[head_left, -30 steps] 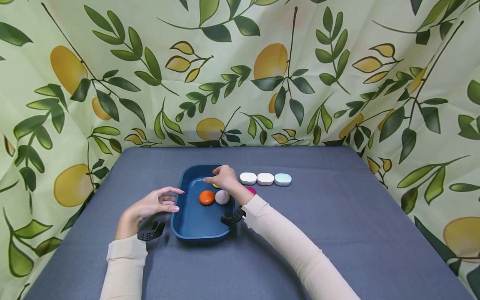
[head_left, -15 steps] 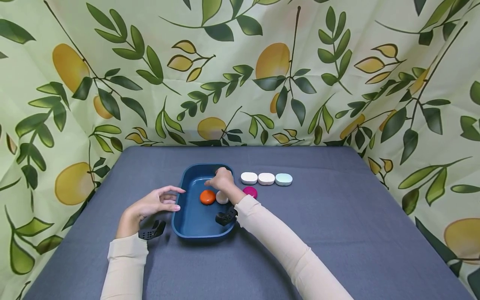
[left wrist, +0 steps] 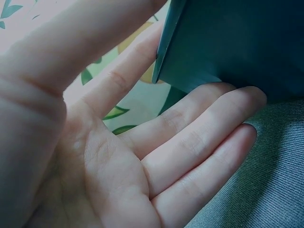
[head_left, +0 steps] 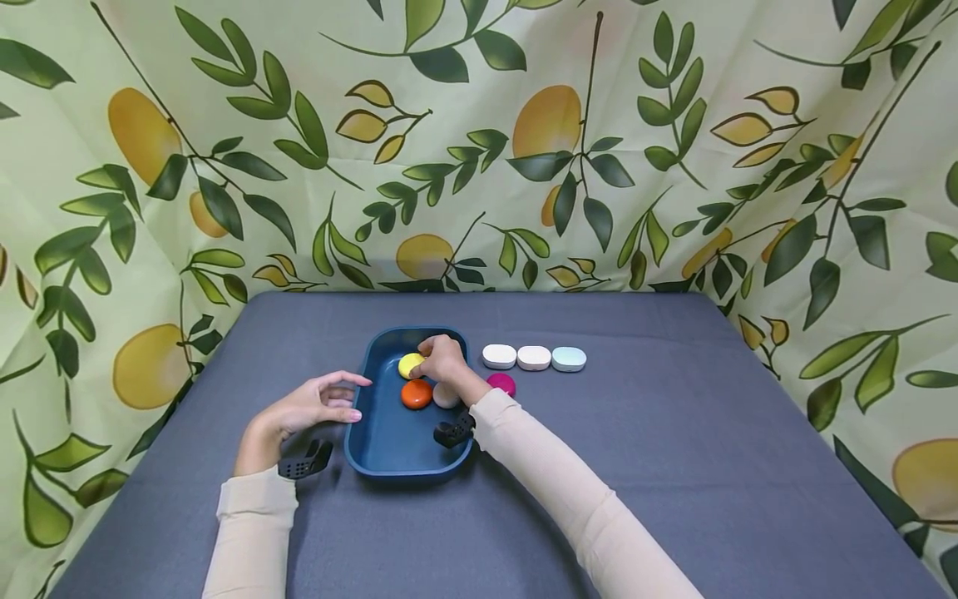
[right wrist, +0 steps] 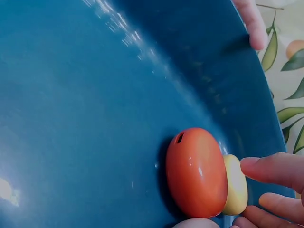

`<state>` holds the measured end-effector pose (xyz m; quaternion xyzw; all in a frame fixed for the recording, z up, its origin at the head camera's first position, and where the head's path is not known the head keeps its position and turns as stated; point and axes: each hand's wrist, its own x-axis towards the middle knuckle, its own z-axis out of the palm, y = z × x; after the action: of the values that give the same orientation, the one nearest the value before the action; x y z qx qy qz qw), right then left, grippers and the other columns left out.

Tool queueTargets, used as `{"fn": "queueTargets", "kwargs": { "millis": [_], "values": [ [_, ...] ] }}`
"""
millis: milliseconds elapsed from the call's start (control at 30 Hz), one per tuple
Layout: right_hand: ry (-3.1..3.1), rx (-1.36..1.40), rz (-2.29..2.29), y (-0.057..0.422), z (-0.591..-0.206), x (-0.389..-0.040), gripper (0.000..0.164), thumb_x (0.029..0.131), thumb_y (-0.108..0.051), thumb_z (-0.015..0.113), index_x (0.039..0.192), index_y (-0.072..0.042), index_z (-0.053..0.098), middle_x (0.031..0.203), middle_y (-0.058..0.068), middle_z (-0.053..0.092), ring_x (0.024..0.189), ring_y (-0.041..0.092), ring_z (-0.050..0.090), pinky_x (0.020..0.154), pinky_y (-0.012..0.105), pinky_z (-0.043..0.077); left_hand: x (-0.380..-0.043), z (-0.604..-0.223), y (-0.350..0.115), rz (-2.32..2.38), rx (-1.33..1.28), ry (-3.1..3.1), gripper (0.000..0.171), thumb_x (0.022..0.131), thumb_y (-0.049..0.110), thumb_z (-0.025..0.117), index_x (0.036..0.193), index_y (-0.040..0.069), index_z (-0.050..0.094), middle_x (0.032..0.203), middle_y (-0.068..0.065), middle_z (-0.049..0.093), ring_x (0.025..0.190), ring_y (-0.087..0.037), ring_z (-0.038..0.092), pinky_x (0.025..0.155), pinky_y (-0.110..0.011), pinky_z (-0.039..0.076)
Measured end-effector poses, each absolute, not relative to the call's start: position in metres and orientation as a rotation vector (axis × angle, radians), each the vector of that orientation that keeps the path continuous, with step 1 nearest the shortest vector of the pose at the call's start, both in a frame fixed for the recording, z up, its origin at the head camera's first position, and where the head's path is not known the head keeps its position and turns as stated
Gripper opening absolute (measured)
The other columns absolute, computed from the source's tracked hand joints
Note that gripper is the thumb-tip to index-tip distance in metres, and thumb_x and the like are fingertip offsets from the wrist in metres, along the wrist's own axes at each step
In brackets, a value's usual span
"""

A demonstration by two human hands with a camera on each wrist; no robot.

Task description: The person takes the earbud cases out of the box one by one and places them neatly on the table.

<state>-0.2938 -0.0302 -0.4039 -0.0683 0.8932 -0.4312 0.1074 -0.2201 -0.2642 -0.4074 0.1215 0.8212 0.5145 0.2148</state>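
Note:
A deep blue tray (head_left: pixel 392 445) stands on the table between my hands. My left hand (head_left: pixel 314 405) is at its left side, fingers spread around the rim; the left wrist view shows the fingertips (left wrist: pixel 247 97) against its outer wall. Inside the tray, my right hand (head_left: pixel 443 359) is beside a smooth yellow oval piece (head_left: pixel 409 365), thumb tip right at its edge and fingers loosely bent. Against the yellow piece sits a glossy orange oval piece (right wrist: pixel 197 173) with a small dark slot. A pale pinkish-grey rounded piece (head_left: pixel 446 396) lies beside the orange one, partly covered by my right wrist.
Right of the tray are a magenta round piece (head_left: pixel 501 383) and a row of two white oval pieces (head_left: pixel 499 357) and one pale aqua piece (head_left: pixel 569 359). A grey-blue cloth (head_left: pixel 674 466) covers the table. Leaf-patterned fabric (head_left: pixel 479 166) hangs behind.
My right hand first shifts slightly, hiding the yellow piece, then the piece shows again left of the fingertips, close to the orange one. The left hand stays at the tray.

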Motion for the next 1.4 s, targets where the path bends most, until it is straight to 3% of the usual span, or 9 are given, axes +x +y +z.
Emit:
{"fn": "queueTargets", "kwargs": {
  "millis": [300, 567, 800, 1033, 1400],
  "values": [
    [2.627, -0.385, -1.158, -0.032, -0.408, -0.302, 0.057, 0.077, -0.004, 0.078, 0.131, -0.002, 0.059, 0.133, 0.015, 0.062, 0.125, 0.027, 0.056, 0.108, 0.036, 0.046, -0.221, -0.409, -0.264, 1.423, 0.336, 2.275, 0.064, 0.086, 0.020, 0.073, 0.139, 0.001, 0.044, 0.139, -0.031, 0.049, 0.120, -0.029, 0.059, 0.097, -0.043, 0.053],
    [2.652, -0.460, -1.082, -0.032, -0.410, -0.305, 0.051, 0.080, 0.000, 0.074, 0.129, -0.002, 0.060, 0.131, 0.014, 0.063, 0.121, 0.027, 0.058, 0.107, 0.036, 0.047, -0.222, -0.407, -0.265, 1.435, 0.342, 2.268, 0.066, 0.085, 0.022, 0.074, 0.139, 0.000, 0.043, 0.138, -0.031, 0.050, 0.119, -0.029, 0.059, 0.097, -0.039, 0.054],
    [2.679, -0.473, -1.006, -0.032, -0.412, -0.307, 0.046, 0.080, -0.005, 0.076, 0.124, -0.003, 0.063, 0.127, 0.013, 0.065, 0.113, 0.025, 0.057, 0.104, 0.034, 0.048, -0.221, -0.407, -0.264, 1.397, 0.331, 2.305, 0.064, 0.086, 0.022, 0.073, 0.139, 0.002, 0.044, 0.143, -0.030, 0.046, 0.126, -0.036, 0.054, 0.102, -0.048, 0.050],
    [2.716, -0.484, -1.007, -0.031, -0.411, -0.304, 0.047, 0.078, -0.007, 0.079, 0.122, -0.002, 0.064, 0.124, 0.013, 0.066, 0.109, 0.024, 0.059, 0.102, 0.033, 0.050, -0.221, -0.409, -0.264, 1.387, 0.290, 2.322, 0.061, 0.085, 0.020, 0.073, 0.138, 0.004, 0.046, 0.140, -0.028, 0.049, 0.123, -0.032, 0.055, 0.101, -0.046, 0.051],
    [2.764, -0.620, -1.025, -0.029, -0.385, -0.293, 0.046, 0.075, -0.011, 0.082, 0.118, -0.002, 0.068, 0.118, 0.012, 0.071, 0.106, 0.024, 0.065, 0.095, 0.031, 0.054, -0.221, -0.410, -0.263, 1.367, 0.308, 2.332, 0.061, 0.087, 0.022, 0.071, 0.139, 0.003, 0.044, 0.144, -0.029, 0.045, 0.128, -0.041, 0.051, 0.103, -0.052, 0.048]
  ]
}}
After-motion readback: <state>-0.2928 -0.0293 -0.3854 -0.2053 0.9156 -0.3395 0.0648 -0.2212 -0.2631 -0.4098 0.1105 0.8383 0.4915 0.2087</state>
